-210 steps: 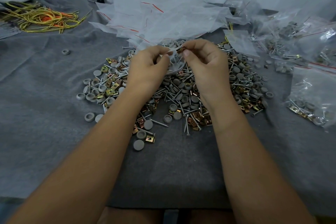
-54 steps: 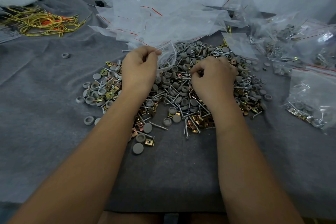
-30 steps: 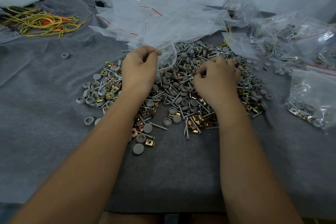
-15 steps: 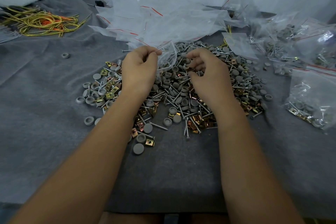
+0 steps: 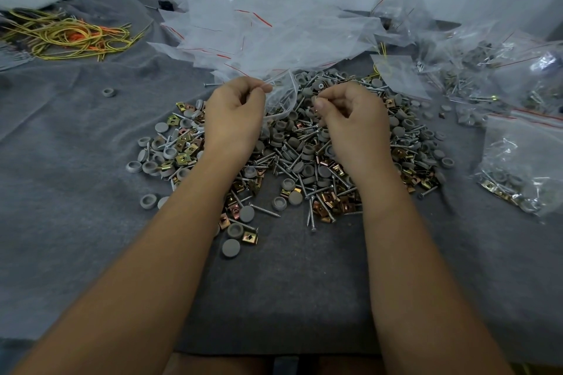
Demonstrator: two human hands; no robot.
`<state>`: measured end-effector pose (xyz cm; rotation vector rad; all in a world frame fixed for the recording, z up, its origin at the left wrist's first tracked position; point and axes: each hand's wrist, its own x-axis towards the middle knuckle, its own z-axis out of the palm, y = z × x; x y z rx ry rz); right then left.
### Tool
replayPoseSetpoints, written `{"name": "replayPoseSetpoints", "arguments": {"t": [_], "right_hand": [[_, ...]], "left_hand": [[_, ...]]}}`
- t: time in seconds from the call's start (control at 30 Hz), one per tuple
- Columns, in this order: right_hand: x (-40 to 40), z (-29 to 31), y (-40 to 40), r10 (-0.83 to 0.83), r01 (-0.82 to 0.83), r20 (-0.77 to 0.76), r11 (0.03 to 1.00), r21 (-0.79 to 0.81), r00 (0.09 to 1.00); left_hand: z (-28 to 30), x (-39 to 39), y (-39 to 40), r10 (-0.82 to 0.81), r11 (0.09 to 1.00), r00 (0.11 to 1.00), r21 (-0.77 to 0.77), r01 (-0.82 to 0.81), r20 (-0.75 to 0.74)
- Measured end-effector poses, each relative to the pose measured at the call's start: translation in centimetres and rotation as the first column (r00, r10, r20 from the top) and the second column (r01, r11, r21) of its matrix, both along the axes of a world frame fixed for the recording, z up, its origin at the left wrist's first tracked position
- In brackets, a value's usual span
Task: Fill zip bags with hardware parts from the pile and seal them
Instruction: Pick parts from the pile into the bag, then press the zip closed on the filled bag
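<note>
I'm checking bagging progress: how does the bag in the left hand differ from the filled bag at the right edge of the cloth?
The bag in the left hand is held up by its rim; the filled bag lies flat, untouched. The held bag looks nearly empty, while the filled one shows screws, caps and clips. The held bag's mouth gapes; the filled one's red-lined top looks closed. Both are clear plastic.

Tangle of yellow and orange wires (image 5: 70, 36) way off past the left hand (image 5: 234, 114), sitting on the grey felt surface (image 5: 61, 222).
</note>
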<state>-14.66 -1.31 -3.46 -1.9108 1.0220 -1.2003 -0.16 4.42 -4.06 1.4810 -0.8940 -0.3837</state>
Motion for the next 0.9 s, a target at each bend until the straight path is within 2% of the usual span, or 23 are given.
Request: {"name": "replayPoseSetpoints", "arguments": {"t": [0.2, 0.33, 0.5, 0.57, 0.67, 0.8, 0.9], "right_hand": [[0.2, -0.3, 0.0, 0.007, -0.007, -0.014, 0.999, 0.04, 1.0], [0.2, -0.3, 0.0, -0.01, 0.008, -0.03, 0.997, -0.07, 0.999], [0.2, 0.0, 0.1, -0.043, 0.057, 0.158, 0.995, -0.081, 0.987], [0.7, -0.1, 0.5, -0.011, 0.033, 0.173, 0.992, -0.121, 0.985], [1.7, -0.6, 1.1, 0.031, -0.018, 0.049, 0.967, -0.254, 0.998], [2.2, -1.3, 0.7, -0.071, -0.026, -0.186, 0.881, -0.472, 0.98], [2.1, -1.3, 0.5, -0.102, -0.071, -0.278, 0.832, -0.55, 0.955]], "left_hand": [[0.1, -0.1, 0.0, 0.01, 1.0, 1.0, 0.003, -0.01, 0.019], [0.1, -0.2, 0.0, 0.013, 1.0, 0.999, 0.003, -0.013, 0.03], [-0.2, -0.1, 0.0, -0.027, 1.0, 0.998, -0.014, 0.028, 0.064], [-0.2, -0.2, 0.0, -0.044, 0.999, 0.995, -0.029, 0.046, 0.089], [-0.3, -0.4, 0.2, -0.06, 0.998, 0.989, -0.024, 0.064, 0.138], [-0.3, -0.6, 0.5, -0.092, 0.994, 0.975, -0.035, 0.101, 0.201], [-0.3, -0.9, 0.9, -0.093, 0.992, 0.93, -0.049, 0.117, 0.354]]}}
